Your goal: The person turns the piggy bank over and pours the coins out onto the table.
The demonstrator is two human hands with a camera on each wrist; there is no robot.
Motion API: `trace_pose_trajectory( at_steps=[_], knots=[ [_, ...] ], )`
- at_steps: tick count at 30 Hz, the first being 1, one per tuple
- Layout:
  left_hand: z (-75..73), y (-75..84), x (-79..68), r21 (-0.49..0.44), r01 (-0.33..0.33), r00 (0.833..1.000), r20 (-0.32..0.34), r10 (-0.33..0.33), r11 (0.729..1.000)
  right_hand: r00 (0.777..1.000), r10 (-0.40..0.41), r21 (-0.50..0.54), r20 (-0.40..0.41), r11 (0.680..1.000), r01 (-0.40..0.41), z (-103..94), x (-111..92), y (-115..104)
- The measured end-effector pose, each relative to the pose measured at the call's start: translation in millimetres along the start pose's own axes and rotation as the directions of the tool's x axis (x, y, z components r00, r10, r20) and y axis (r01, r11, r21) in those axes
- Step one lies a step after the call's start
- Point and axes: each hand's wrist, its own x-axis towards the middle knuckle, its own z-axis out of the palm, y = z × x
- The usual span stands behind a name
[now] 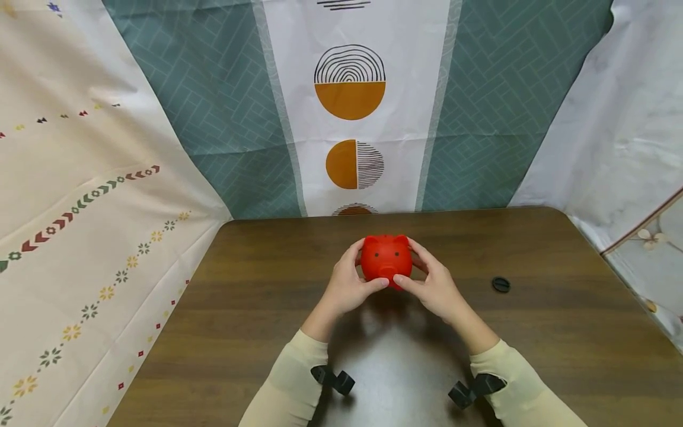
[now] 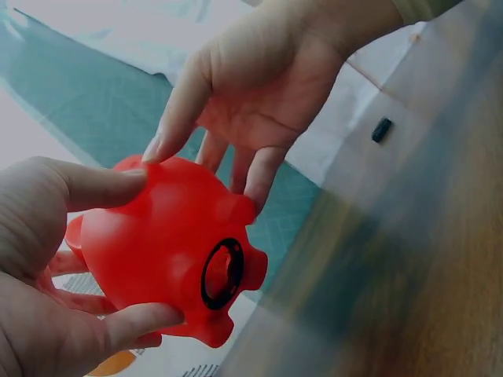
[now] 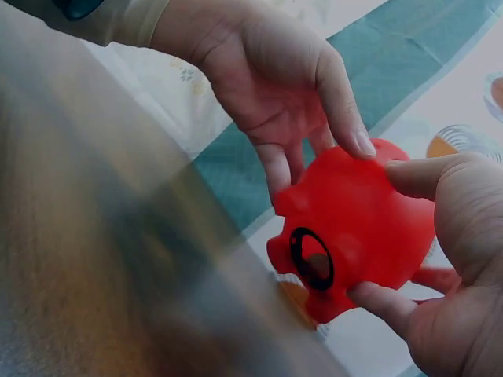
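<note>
A red piggy bank (image 1: 386,256) is held up off the table between both hands, its snout and black eyes turned toward the head camera. My left hand (image 1: 348,283) grips its left side, thumb by the snout and fingers around the back. On the other side my right hand (image 1: 436,287) grips it in the same way. In the left wrist view the underside of the piggy bank (image 2: 169,236) shows a round hole with a black rim. The right wrist view shows that hole in the piggy bank (image 3: 357,228) too, between stubby feet.
A small round black plug (image 1: 501,284) lies on the brown wooden table (image 1: 256,296), right of the hands. Patterned cloths hang behind the table (image 1: 349,118) and along its left (image 1: 107,237) and right sides. Each forearm wears a black wrist camera (image 1: 336,379).
</note>
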Motion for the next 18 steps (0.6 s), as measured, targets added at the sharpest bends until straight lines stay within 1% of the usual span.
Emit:
trace_pose_trajectory(
  at_steps=[2, 4, 5, 6, 7, 8, 9, 11, 12, 13, 14, 15, 16, 17, 18],
  knots=[
    [-1.1, -0.2, -0.6, 0.001, 0.017, 1.0, 0.0, -0.017, 1.0, 1.0, 0.005, -0.013, 0.002, 1.0, -0.005, 1.6, 1, 1],
    [-1.1, -1.0, -0.6, 0.009, 0.016, 1.0, -0.002, -0.016, 1.0, 1.0, 0.011, -0.025, 0.004, 1.0, -0.011, 2.1, 1, 0],
    [-0.7, -1.1, -0.3, 0.022, 0.003, 1.0, -0.005, -0.003, 1.0, 1.0, 0.021, -0.03, 0.004, 0.999, -0.021, 1.7, 0, -3],
    [-0.4, -1.1, 0.2, 0.035, -0.026, 1.0, -0.01, 0.026, 0.999, 1.0, 0.022, -0.036, 0.003, 0.999, -0.022, 1.3, -1, -8],
    [-0.2, -0.7, 0.7, 0.034, -0.065, 0.998, -0.019, 0.066, 0.997, 1.0, -0.006, -0.047, -0.006, 0.999, 0.006, 1.0, -2, -14],
    [-0.6, 5.0, -1.0, 0.028, -0.117, 0.993, -0.033, 0.118, 0.993, 0.998, -0.055, -0.06, -0.023, 0.997, 0.054, 1.1, -3, -20],
    [-0.8, 9.8, -2.1, 0.014, -0.178, 0.983, -0.051, 0.179, 0.984, 0.992, -0.121, -0.075, -0.042, 0.99, 0.117, 0.6, -3, -22],
    [-0.2, 14.6, -2.5, -0.019, -0.299, 0.951, -0.089, 0.296, 0.954, 0.965, -0.252, -0.113, -0.079, 0.964, 0.242, -0.5, -3, -25],
    [0.1, 16.5, -2.8, -0.033, -0.337, 0.938, -0.103, 0.332, 0.941, 0.946, -0.31, -0.133, -0.094, 0.946, 0.296, -1.0, -3, -25],
    [0.6, 17.5, -3.3, -0.046, -0.349, 0.933, -0.112, 0.342, 0.936, 0.933, -0.346, -0.149, -0.103, 0.932, 0.329, -1.8, -1, -22],
    [1.1, 18.0, -3.7, -0.051, -0.34, 0.936, -0.114, 0.333, 0.939, 0.933, -0.344, -0.145, -0.101, 0.933, 0.328, -2.4, 0, -17],
    [2.2, 12.7, -2.4, -0.055, -0.307, 0.948, -0.108, 0.3, 0.95, 0.947, -0.31, -0.128, -0.088, 0.946, 0.298, -3.6, 1, -12],
    [3.3, 7.9, -1.2, -0.055, -0.253, 0.965, -0.093, 0.247, 0.966, 0.966, -0.25, -0.104, -0.07, 0.965, 0.242, -4.2, 0, -11],
    [3.8, 5.7, -1.3, -0.051, -0.184, 0.981, -0.073, 0.18, 0.982, 0.982, -0.181, -0.087, -0.05, 0.98, 0.176, -4.9, 0, -9],
    [4.2, 3.8, -1.4, -0.048, -0.119, 0.992, -0.052, 0.117, 0.992, 0.993, -0.116, -0.076, -0.032, 0.991, 0.113, -5.2, -1, -8]
  ],
)
